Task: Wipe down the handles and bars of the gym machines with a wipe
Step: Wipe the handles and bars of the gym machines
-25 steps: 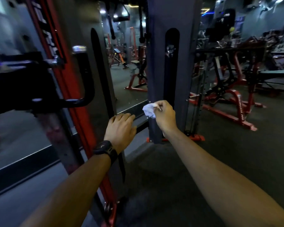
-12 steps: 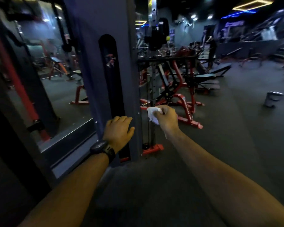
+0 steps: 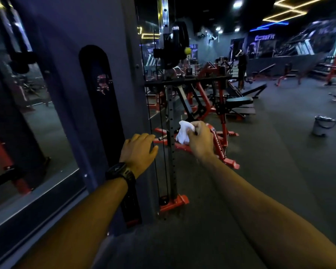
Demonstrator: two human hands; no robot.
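the right hand (image 3: pixel 201 139), fingers (image 3: pixel 192 129) clenched round a crumpled white wipe (image 3: pixel 182 133), sits just right of the vertical black perforated steel upright (image 3: pixel 171 105), while the left hand (image 3: pixel 139 150) rests loose-fingered on the grey machine column (image 3: pixel 124 74).

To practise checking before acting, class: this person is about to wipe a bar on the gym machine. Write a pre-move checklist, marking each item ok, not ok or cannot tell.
1. Wipe held: ok; right hand pinches the white wipe.
2. Wipe against the perforated upright: cannot tell; they sit side by side, contact unclear.
3. Left hand free: ok; it rests open on the grey column, holding nothing.
4. Left fingers clear of the black cables: cannot tell; they overlap in view.
5. Bucket out of the way: ok; it stands on the floor far right.
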